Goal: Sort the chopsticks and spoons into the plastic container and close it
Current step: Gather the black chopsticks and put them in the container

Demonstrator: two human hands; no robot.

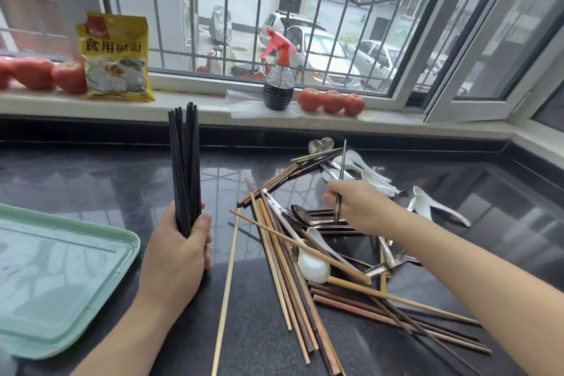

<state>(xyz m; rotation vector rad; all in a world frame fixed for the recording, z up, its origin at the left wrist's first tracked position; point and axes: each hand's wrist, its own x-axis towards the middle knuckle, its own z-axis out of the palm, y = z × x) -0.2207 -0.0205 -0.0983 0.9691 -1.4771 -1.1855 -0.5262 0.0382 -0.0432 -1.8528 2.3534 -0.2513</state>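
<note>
My left hand [180, 241] grips a bundle of black chopsticks [184, 162], held upright on the dark counter. My right hand [363, 207] pinches a single dark chopstick [341, 171], raised almost upright over the pile. Right of centre lies the pile of wooden chopsticks [293, 278], light and dark brown, crossed over one another. Mixed among them are a white ceramic spoon [314, 265] and dark metal spoons [305, 215]. More white spoons [439, 207] lie at the far right. A pale green plastic container [61, 278] with a clear top sits at the left edge.
The black glossy counter [91, 180] runs to a white window sill [189, 104]. On the sill stand a yellow food packet [116, 58], a spray bottle of dark liquid [279, 82] and tomatoes [331, 101]. A window sash [488, 76] stands open at the right.
</note>
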